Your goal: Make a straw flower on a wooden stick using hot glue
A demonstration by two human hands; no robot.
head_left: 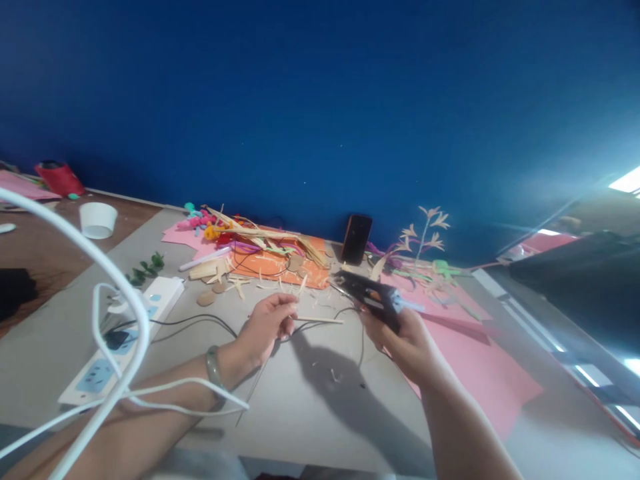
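My left hand (267,327) is closed in a pinch around a thin pale stick (323,321), which points to the right. A small pale leaf-shaped strip (303,287) rises from the same fingertips. Below that hand a thin dark stem or wire slants down; whether the hand holds it I cannot tell. Wrapped in my right hand (403,340) is a black hot glue gun (373,293), its front end pointing left and apart from the stick. A translucent glue stick seems to come out of its back end. Pale scraps (335,375) lie on the grey table (300,427) beneath.
Dried husk strips (270,233) pile on orange card (280,270). A phone (357,239) leans on the blue wall. Pink paper (480,373) and a leafy husk stem (423,233) are right. Left are a power strip (160,297), white cables (143,320) and a white cup (98,220).
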